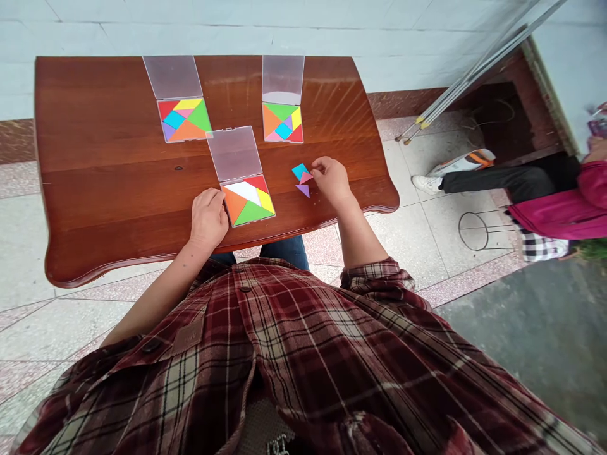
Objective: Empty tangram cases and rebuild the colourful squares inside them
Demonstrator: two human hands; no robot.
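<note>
My left hand (pixel 208 217) rests at the left edge of the near tangram box (pixel 237 223), its fingers bent against the rim. The box lies with its clear lid (pixel 234 153) folded back. Inside are an orange triangle (pixel 234 202), a red triangle (pixel 258 182), a yellow parallelogram (pixel 266 201) and a green triangle (pixel 252 213); a white patch of base shows between them. To the right, my right hand (pixel 332 180) pinches at the corner of a pink triangle (pixel 306 178). A blue square (pixel 300 170) and a purple triangle (pixel 303 189) lie beside it on the table.
Two filled tangram boxes with open lids, a left one (pixel 184 120) and a right one (pixel 282 122), lie farther back on the wooden table (pixel 109 189). Crutches (pixel 455 72) lean at the wall. A seated person (pixel 545 189) and a wire ring stand (pixel 473 231) are at right.
</note>
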